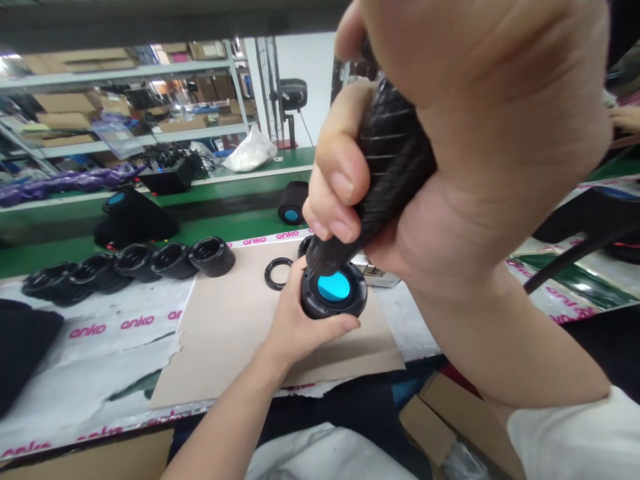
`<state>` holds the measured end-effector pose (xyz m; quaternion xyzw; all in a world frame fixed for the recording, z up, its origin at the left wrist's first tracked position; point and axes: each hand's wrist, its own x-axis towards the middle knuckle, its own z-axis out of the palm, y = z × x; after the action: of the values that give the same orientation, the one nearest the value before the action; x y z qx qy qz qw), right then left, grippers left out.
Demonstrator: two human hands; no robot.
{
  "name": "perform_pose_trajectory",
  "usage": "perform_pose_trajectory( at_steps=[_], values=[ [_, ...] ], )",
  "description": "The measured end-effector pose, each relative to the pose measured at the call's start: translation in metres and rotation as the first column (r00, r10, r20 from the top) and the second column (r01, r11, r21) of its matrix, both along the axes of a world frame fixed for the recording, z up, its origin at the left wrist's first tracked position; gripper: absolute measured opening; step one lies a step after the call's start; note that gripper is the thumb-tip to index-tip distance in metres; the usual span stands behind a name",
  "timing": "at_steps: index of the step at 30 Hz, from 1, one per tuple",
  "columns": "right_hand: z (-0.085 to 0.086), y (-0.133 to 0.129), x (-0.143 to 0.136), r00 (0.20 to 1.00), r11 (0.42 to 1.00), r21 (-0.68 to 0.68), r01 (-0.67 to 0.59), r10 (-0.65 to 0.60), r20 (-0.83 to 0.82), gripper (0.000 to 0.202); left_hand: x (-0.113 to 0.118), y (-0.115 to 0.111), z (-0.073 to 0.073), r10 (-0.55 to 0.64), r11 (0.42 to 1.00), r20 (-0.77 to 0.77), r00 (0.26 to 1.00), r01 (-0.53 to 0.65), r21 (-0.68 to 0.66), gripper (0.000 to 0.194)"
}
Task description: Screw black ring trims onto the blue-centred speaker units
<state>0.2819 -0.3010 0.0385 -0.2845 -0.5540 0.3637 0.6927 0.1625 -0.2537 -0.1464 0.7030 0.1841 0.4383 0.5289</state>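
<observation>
Head view: left hand [296, 325] grips a blue-faced cylinder [335, 288] below the tool [387, 157] clasped in right hand [460, 127].

At the back we've got shelves [175, 136] loaded with cardboard boxes [67, 102], and there's a white bag [251, 153] slumped in front of them! Left of it we spot a black box [173, 179], then purple plastic [70, 182] stretching further left. Behind the bag, to the right, stands what may be a fan [293, 95]. Low right, a carton [429, 425] holds clear plastic [463, 461].
</observation>
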Motion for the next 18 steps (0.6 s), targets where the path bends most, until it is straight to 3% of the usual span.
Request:
perform_pose_trajectory(
  at_steps=[6, 13, 15, 18],
  values=[
    [0.011, 0.005, -0.005, 0.999, 0.996, -0.079, 0.044, -0.046, -0.021, 0.062, -0.001, -0.002, 0.001, -0.010, 1.000, -0.010, 1.000, 0.010, -0.026, 0.091],
    [0.002, 0.014, -0.007, 1.000, 0.995, -0.104, -0.004, 0.006, 0.024, 0.063, 0.000, -0.001, 0.003, -0.039, 0.998, -0.009, 0.999, 0.038, -0.055, 0.089],
    [-0.003, 0.016, -0.007, 0.998, 0.999, -0.030, -0.035, 0.036, 0.055, 0.063, 0.001, -0.001, 0.005, -0.049, 0.998, 0.022, 0.999, 0.050, -0.049, 0.086],
    [-0.010, 0.018, -0.007, 0.997, 0.994, 0.113, 0.010, -0.019, 0.077, 0.066, 0.001, -0.002, 0.007, -0.064, 0.996, 0.046, 0.997, 0.067, -0.058, 0.080]
  ],
)
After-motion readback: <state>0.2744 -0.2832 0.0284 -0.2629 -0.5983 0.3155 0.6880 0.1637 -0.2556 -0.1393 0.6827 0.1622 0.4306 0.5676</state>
